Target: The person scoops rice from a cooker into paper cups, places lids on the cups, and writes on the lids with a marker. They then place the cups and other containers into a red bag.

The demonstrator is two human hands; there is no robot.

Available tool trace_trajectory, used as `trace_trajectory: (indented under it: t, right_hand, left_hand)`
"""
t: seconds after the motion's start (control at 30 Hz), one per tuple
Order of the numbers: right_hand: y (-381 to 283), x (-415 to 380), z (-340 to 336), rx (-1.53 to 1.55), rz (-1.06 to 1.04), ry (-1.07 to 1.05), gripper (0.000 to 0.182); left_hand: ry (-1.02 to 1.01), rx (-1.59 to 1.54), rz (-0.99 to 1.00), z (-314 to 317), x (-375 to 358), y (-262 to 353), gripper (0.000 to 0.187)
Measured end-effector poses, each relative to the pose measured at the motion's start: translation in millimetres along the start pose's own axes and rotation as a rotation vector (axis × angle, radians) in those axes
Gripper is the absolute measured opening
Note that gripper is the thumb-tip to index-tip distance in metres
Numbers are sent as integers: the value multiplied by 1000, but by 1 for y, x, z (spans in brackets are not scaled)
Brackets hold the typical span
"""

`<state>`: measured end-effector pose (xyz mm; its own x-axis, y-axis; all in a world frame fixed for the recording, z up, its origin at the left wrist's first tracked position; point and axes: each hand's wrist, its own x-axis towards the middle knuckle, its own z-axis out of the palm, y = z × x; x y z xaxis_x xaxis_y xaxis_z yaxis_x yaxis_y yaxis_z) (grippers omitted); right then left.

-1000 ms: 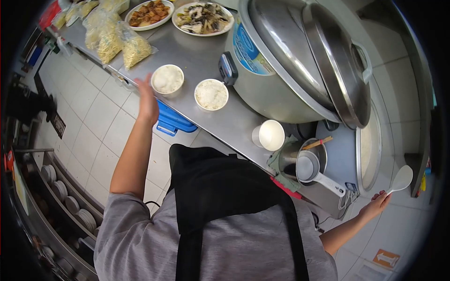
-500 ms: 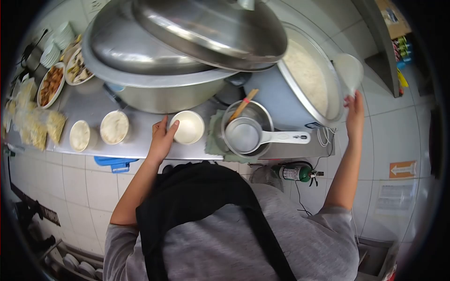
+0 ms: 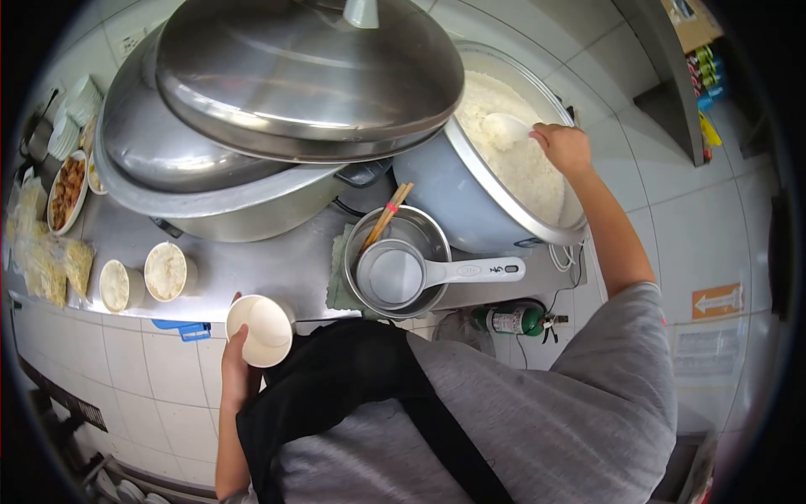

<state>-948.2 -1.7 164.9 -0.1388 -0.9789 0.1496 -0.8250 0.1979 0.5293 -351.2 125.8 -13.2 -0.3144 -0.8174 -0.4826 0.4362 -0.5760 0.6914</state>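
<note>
My left hand [image 3: 241, 357] is wrapped round an empty white paper bowl [image 3: 267, 331], held by the counter's front edge with its mouth toward me. At the right, my right hand [image 3: 562, 147] grips a white rice paddle [image 3: 507, 128], whose blade touches the cooked rice [image 3: 529, 172]. The rice lies in a large grey-blue rice cooker [image 3: 437, 197] without its lid on. Two paper bowls holding rice, one nearer [image 3: 165, 271] and one farther left [image 3: 116, 286], stand on the counter.
A big pot [image 3: 243, 206] under stacked metal lids [image 3: 311, 76] fills the back. A steel bowl [image 3: 437, 235] holds a white-handled ladle [image 3: 395, 275] and wooden sticks [image 3: 386, 217]. Bagged food [image 3: 42, 252] and a food dish [image 3: 67, 193] are left; a green fire extinguisher [image 3: 525, 321] is below.
My left hand has lifted the paper bowl off the counter and brought it toward me. My right hand has moved the rice paddle from beside the cooker into the rice.
</note>
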Motion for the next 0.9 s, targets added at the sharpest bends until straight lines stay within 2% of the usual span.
trace_trajectory:
  t: [0.07,0.1,0.13,0.2,0.23,0.3,0.4,0.47,0.53,0.6,0.73,0.83,0.9]
  right_hand:
    - [-12,-32,-10,45,-327,198,23]
    - [-25,-45,-32,10,-322,122,22]
    - [-10,-44,-28,10,-308,117,22]
    - [40,-27,-15,25,-260,366,25]
    - [52,-21,-12,25,-254,357,25]
    - [68,-7,-10,-319,152,-64,26]
    - [70,-16,25,-305,127,-103,28]
    - [59,-31,22,-272,93,-138,29]
    - [27,-58,1,-241,71,-183,29]
    - [-8,-77,-21,-184,70,-349,31]
    - [-33,-77,-75,-43,72,-284,31]
    - [-21,-38,-67,11,200,-148,32]
    - [-6,-24,-32,0,159,-137,31]
  left_hand:
    - [27,19,20,1,-4,5,61]
    - [58,17,48,0,-3,7,62]
    - [89,17,74,-2,-3,8,63]
    - [71,54,85,-5,0,12,65]
    - [58,124,108,-4,-1,16,66]
    - [49,190,129,-3,-2,22,67]
    - [13,363,177,-7,2,31,72]
    - [-1,437,243,-14,2,33,79]
    - [-20,434,223,-17,2,36,82]
    - [-38,434,213,-25,5,39,86]
    - [-66,496,267,-41,9,39,93]
    - [-50,564,271,-35,2,46,89]
    - [-45,618,286,-21,-3,55,91]
